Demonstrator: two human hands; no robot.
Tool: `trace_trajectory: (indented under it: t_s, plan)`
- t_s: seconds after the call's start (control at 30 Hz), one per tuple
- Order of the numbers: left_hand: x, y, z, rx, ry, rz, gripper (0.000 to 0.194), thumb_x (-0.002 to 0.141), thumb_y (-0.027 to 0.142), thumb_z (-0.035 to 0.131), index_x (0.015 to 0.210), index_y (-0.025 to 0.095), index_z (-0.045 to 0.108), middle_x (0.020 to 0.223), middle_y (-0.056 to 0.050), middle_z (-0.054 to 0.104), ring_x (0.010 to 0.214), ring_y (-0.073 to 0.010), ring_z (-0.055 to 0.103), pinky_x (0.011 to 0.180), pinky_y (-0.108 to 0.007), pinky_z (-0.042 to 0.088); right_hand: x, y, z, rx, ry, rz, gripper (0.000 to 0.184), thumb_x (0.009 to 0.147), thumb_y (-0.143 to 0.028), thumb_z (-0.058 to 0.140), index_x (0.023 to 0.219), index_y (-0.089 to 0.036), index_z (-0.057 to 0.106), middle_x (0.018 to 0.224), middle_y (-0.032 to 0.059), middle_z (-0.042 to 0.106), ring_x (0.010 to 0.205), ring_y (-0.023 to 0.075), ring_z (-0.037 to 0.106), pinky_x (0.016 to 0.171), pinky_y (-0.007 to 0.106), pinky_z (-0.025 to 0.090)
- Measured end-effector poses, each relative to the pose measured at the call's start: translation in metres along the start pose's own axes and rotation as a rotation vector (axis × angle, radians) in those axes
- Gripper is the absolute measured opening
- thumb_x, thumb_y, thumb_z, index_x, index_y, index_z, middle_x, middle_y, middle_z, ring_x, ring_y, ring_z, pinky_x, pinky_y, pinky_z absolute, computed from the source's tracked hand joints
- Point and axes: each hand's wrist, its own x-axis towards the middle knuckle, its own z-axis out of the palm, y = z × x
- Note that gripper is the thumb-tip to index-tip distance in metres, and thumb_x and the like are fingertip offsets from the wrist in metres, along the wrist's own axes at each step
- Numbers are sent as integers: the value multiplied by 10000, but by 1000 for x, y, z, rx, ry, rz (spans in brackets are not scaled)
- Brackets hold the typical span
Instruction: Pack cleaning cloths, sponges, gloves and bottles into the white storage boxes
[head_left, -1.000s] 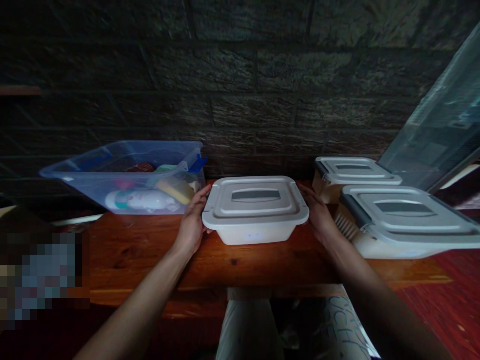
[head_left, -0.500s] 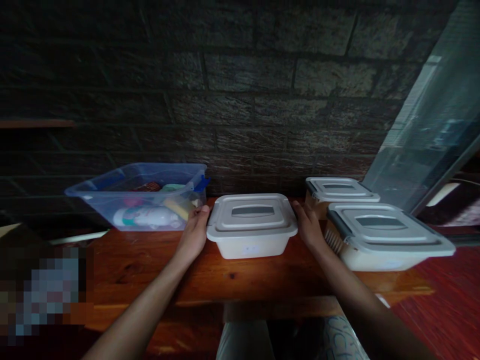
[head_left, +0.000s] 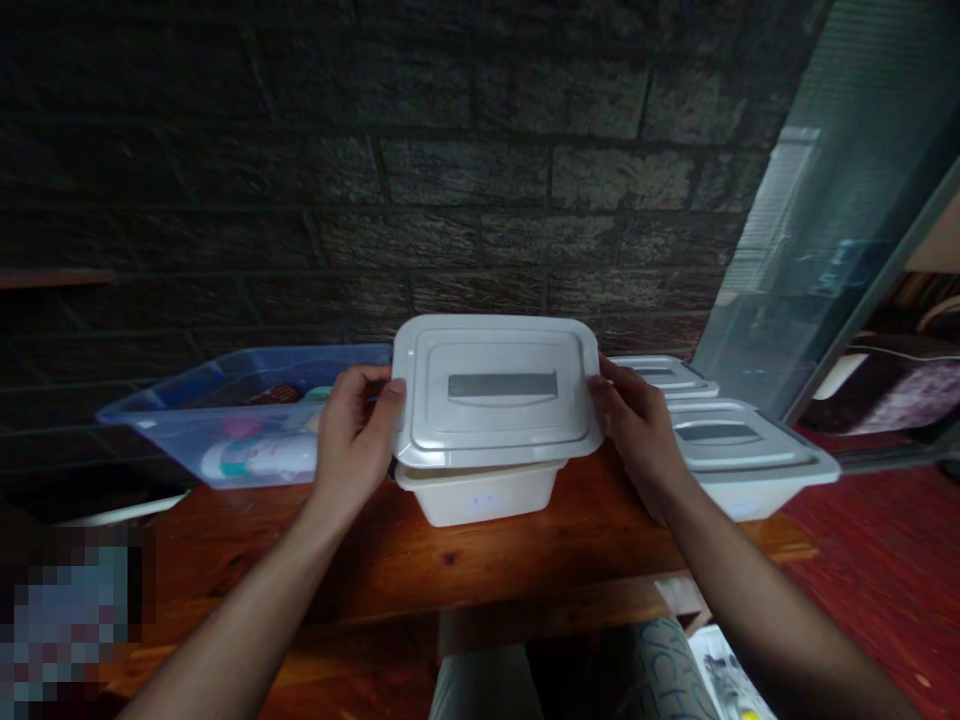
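A white lid [head_left: 499, 425] with a grey handle is raised and tilted above a white storage box [head_left: 480, 497] on the wooden table. My left hand [head_left: 356, 425] grips the lid's left edge, thumb on top. At the opposite edge, my right hand [head_left: 637, 420] holds it with fingers and thumb closed. A narrow gap shows between lid and box rim at the front; the box's inside is hidden under the lid.
To the left stands a clear blue bin [head_left: 172, 425] with a white bottle [head_left: 262, 457] inside. Two lidded boxes, a rear one [head_left: 686, 377] and a front one [head_left: 757, 470], sit at right. Behind is a dark brick wall [head_left: 450, 180]; the wooden table [head_left: 360, 570] has its edge near my knees.
The lid has come up off the box, held in both hands, and tilts toward me. Before, it sat on the box with my hands at its sides. The view has shifted slightly.
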Motion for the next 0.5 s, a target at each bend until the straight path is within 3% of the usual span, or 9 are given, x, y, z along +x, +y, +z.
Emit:
trace_trajectory:
  t_s: [0.07, 0.17, 0.3, 0.5]
  plan:
    - [7, 10, 11, -12, -23, 89, 225, 919, 385, 683, 1053, 205, 668, 913, 0, 688, 765, -154, 602, 675, -237, 450, 5, -9, -21, 20, 19, 38, 443, 971, -469, 574, 1312, -225, 719, 1093, 75, 736, 976, 243, 664, 842, 352, 505]
    - [18, 22, 33, 102, -25, 254, 210, 884, 372, 744, 1003, 201, 715, 963, -10, 692, 867, -171, 632, 755, -254, 478, 12, -13, -56, 65, 52, 76, 413, 972, -486, 563, 1211, -213, 761, 1141, 84, 744, 1000, 236, 679, 808, 331, 516]
    - [28, 41, 73, 231, -13, 444, 215, 871, 432, 763, 944, 232, 792, 910, -11, 691, 804, -171, 627, 707, -276, 477, 23, -7, -109, 292, 113, 158, 444, 948, -573, 577, 1081, -189, 755, 1126, 99, 746, 927, 221, 718, 734, 298, 548]
    - [14, 68, 146, 148, -95, 397, 333, 896, 479, 730, 1118, 246, 811, 983, -25, 810, 841, -227, 742, 804, -341, 558, 29, 4, -184, 422, 239, 256, 529, 908, -665, 607, 914, -152, 735, 978, 125, 756, 897, 229, 754, 836, 307, 604]
